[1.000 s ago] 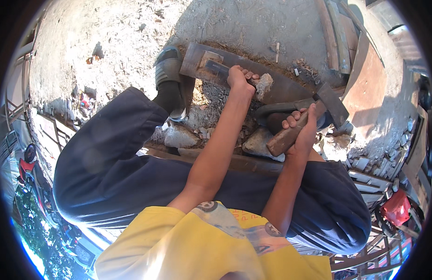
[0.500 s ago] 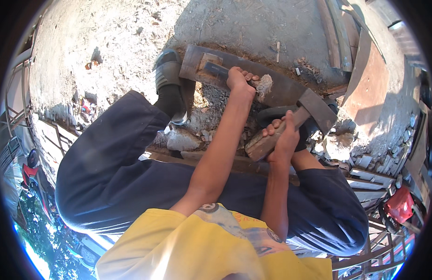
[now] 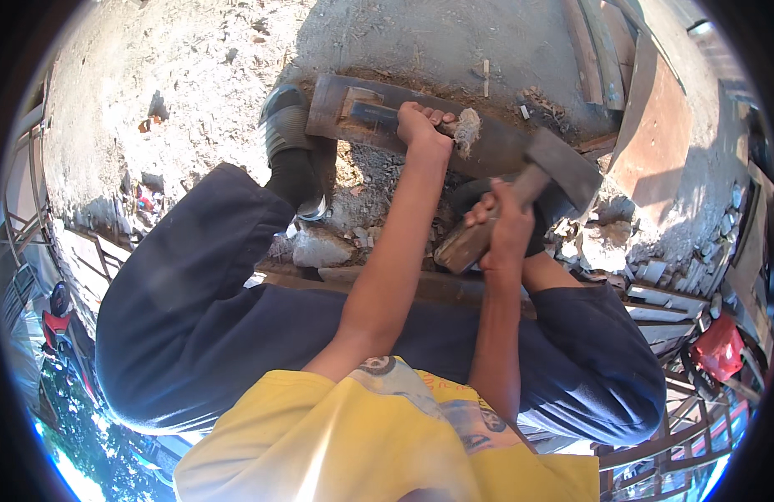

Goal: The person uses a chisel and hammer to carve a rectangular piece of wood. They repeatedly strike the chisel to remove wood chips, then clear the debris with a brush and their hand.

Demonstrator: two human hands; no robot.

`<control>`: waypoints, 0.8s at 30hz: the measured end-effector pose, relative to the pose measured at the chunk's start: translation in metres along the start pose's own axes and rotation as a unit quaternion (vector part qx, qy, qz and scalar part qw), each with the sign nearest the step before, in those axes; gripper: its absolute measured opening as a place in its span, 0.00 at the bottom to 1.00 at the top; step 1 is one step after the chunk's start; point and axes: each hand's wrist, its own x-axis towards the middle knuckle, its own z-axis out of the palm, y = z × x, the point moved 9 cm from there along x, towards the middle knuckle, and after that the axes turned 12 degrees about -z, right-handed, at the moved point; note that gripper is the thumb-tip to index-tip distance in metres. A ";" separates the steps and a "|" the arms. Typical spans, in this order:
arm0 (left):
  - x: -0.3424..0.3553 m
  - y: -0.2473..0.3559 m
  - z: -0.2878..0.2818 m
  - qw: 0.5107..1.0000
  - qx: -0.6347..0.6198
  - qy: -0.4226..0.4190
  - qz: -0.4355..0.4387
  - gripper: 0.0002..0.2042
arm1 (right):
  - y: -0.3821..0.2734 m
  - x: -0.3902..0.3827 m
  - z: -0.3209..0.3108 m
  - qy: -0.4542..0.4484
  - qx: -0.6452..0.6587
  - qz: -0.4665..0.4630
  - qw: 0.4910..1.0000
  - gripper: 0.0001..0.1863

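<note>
A dark wooden plank (image 3: 504,149) lies across the ground in front of me, with a pale notch (image 3: 351,102) cut near its left end. My left hand (image 3: 424,125) is closed round a chisel (image 3: 375,112); its flat metal blade points left over the notch. The chisel's frayed, mushroomed butt sticks out to the right of my fist. My right hand (image 3: 510,230) grips the short wooden handle of a hatchet (image 3: 564,173). The hatchet's broad dark head is raised over the plank's right end, apart from the chisel.
My sandalled left foot (image 3: 288,125) is by the plank's left end. A broken stone (image 3: 321,248) and rubble lie between my legs. Boards (image 3: 577,54) and a brown sheet (image 3: 650,138) rest at the far right. A red bag (image 3: 719,347) sits at the right.
The hatchet head has tilted and risen slightly in my right hand. My left hand keeps its hold on the chisel. The whole view has shifted a little.
</note>
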 end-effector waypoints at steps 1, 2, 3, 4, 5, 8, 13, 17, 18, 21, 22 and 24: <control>0.003 -0.003 0.001 1.000 0.000 -0.010 -0.005 0.12 | 0.013 -0.006 0.007 -0.047 -0.076 0.022 0.996 0.08; 0.001 -0.001 0.001 1.000 0.005 -0.013 -0.003 0.13 | 0.019 -0.010 0.011 -0.050 -0.062 0.048 0.996 0.08; 0.000 0.000 0.000 1.000 0.009 -0.016 -0.001 0.13 | 0.023 -0.015 0.016 -0.054 -0.048 0.073 0.995 0.08; -0.001 0.000 0.001 1.000 0.013 -0.019 0.002 0.13 | 0.027 -0.018 0.019 -0.058 -0.033 0.099 0.993 0.09; 0.000 0.003 -0.001 1.000 0.019 -0.021 0.004 0.13 | 0.023 -0.016 0.017 -0.050 -0.033 0.089 0.994 0.09; 0.001 0.004 -0.001 0.999 0.023 -0.029 0.005 0.14 | 0.002 -0.004 0.002 -0.011 -0.011 0.054 0.998 0.08; -0.006 -0.010 0.004 1.000 0.023 -0.019 -0.009 0.13 | -0.013 0.016 -0.011 0.035 0.057 -0.028 0.997 0.08; 0.002 0.005 -0.003 0.999 0.017 -0.052 0.002 0.12 | 0.025 -0.013 0.020 -0.077 -0.091 0.048 0.992 0.07; 0.003 0.005 -0.005 0.999 0.020 -0.046 0.003 0.12 | 0.025 -0.017 0.024 -0.087 -0.104 0.059 0.989 0.07; 0.003 0.005 -0.005 0.999 0.019 -0.040 0.008 0.12 | 0.011 -0.006 0.018 -0.047 -0.036 0.059 0.996 0.07; 0.003 0.005 -0.005 0.999 0.016 -0.039 0.009 0.12 | 0.005 -0.004 0.012 -0.020 0.003 0.051 0.999 0.07; 0.001 0.002 0.000 0.999 0.006 -0.052 0.003 0.12 | -0.001 -0.001 0.004 0.022 0.046 0.020 0.999 0.07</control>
